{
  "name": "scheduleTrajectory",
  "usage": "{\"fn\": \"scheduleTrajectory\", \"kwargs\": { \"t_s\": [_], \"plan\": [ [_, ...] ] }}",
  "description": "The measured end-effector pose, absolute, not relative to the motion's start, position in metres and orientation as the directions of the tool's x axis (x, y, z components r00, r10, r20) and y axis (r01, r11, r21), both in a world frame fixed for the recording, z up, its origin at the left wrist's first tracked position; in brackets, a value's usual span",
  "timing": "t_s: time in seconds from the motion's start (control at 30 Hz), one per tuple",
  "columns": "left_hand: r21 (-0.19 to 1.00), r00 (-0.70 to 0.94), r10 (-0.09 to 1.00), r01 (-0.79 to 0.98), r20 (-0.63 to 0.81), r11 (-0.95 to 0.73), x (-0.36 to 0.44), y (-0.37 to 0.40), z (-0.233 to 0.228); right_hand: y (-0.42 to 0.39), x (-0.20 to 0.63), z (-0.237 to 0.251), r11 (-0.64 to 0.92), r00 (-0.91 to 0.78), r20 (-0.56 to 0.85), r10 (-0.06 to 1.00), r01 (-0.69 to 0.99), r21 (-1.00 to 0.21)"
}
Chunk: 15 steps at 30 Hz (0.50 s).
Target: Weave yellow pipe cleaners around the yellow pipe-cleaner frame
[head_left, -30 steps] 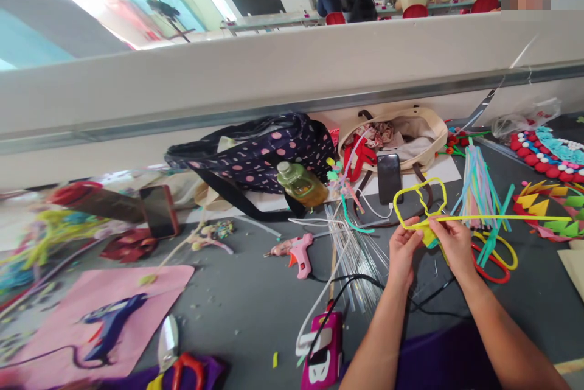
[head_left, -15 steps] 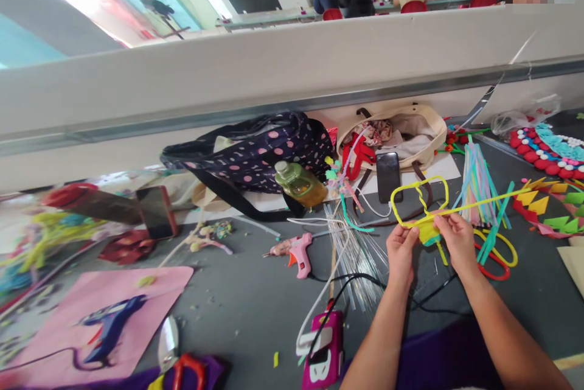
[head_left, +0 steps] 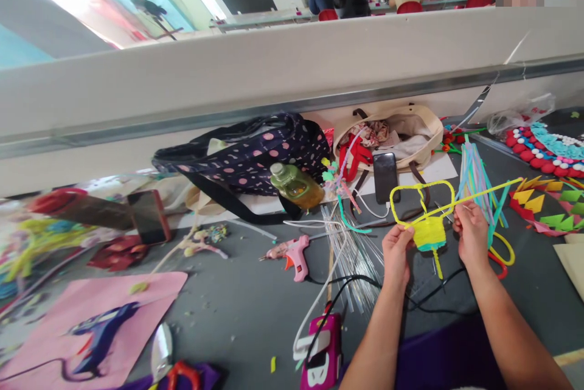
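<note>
A yellow pipe cleaner piece (head_left: 429, 233) is held up over the table, with a wide looped frame on top, a flat yellow body with a teal lower edge, and a short twisted tail. My left hand (head_left: 396, 253) pinches its left side, at the corner below the loop. From the body a long straight yellow pipe cleaner (head_left: 495, 189) runs out to the upper right. My right hand (head_left: 472, 235) has its fingers closed on this strand, just right of the loop. Scissors with yellow and red handles (head_left: 506, 250) lie partly hidden behind my right hand.
A pink glue gun (head_left: 296, 257), clear sticks (head_left: 353, 256) and a magenta device (head_left: 325, 353) with cables lie left of my arms. Behind stand a bottle (head_left: 296, 186), a phone (head_left: 385, 176) and bags. A blue glue gun (head_left: 103, 335) rests on pink paper (head_left: 155, 292).
My right hand has moved right and slightly up, away from the yellow body along the strand. The body and teal edge now show more fully. My left hand keeps its hold.
</note>
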State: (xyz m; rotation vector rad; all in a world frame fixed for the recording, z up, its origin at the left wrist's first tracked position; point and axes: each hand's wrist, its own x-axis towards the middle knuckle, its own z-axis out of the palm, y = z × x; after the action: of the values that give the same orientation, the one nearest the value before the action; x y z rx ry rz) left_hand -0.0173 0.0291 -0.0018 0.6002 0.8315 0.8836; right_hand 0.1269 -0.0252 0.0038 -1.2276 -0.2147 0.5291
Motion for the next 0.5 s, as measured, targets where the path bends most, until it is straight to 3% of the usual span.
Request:
{"fn": "scheduleTrajectory", "kwargs": {
  "t_s": [0.23,0.5],
  "plan": [
    [0.789,0.406,0.848,-0.367,-0.341,0.493,-0.0166,0.0276,0.0005,-0.0246,0.1250,0.0006,0.116,0.784,-0.235,0.574,-0.362,-0.925],
    [0.813,0.404,0.851,-0.332,-0.335,0.478,-0.0155,0.0277,-0.0036,-0.0223,0.1242,-0.0029,0.148,0.775,-0.278,0.567,-0.428,-0.892]
  ]
}}
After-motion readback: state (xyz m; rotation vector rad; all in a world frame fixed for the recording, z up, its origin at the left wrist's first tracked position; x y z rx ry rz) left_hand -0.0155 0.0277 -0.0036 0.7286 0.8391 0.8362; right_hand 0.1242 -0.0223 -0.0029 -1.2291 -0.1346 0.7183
